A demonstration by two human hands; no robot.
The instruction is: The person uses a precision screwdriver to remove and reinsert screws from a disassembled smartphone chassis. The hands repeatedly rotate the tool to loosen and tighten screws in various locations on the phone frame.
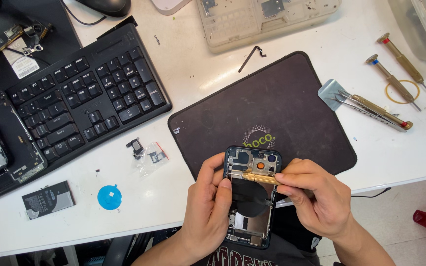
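An opened phone housing [250, 197] with a dark blue frame and exposed insides is held over the table's near edge. My left hand [208, 207] grips its left side, thumb resting on the black round coil inside. My right hand [316, 197] holds a gold-handled screwdriver [260, 178] laid across the upper part of the housing, just below the camera openings, with its tip pointing left toward the frame's left side.
A black work mat [272, 103] lies behind the phone. A black keyboard [85, 98] sits at the left, with small parts in a clear bag [151, 155], a battery [48, 198] and a blue round sticker [109, 197] near it. More screwdrivers and tweezers [375, 106] lie at right; a clear parts box [267, 19] stands at the back.
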